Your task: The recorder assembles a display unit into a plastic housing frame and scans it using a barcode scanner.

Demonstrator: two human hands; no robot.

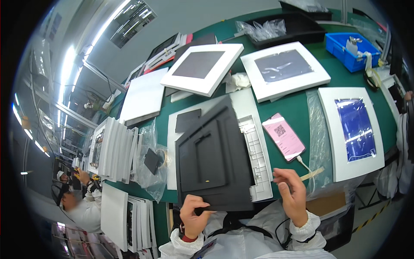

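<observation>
My left hand (194, 216) pinches the near edge of a black plastic back panel (215, 190), which has a raised rectangular middle. The panel is tilted over a white plastic housing (261, 170), whose ribbed inner side shows along the right. To the right of the housing hovers my right hand (294, 196), holding nothing, its fingers a little bent and apart. Beyond it a phone with a pink screen (284, 136) lies on the green table, a white cable plugged into its near end. A small dark plate (188, 120) lies at the panel's far left.
White frames with dark screens (189, 49) stand at the back; another frame (330, 112) with blue film lies right. Stacks of white panels (114, 149) rise on the left, beside clear plastic bags (148, 172). A blue bin (353, 64) sits far right. Another person (82, 207) works at left.
</observation>
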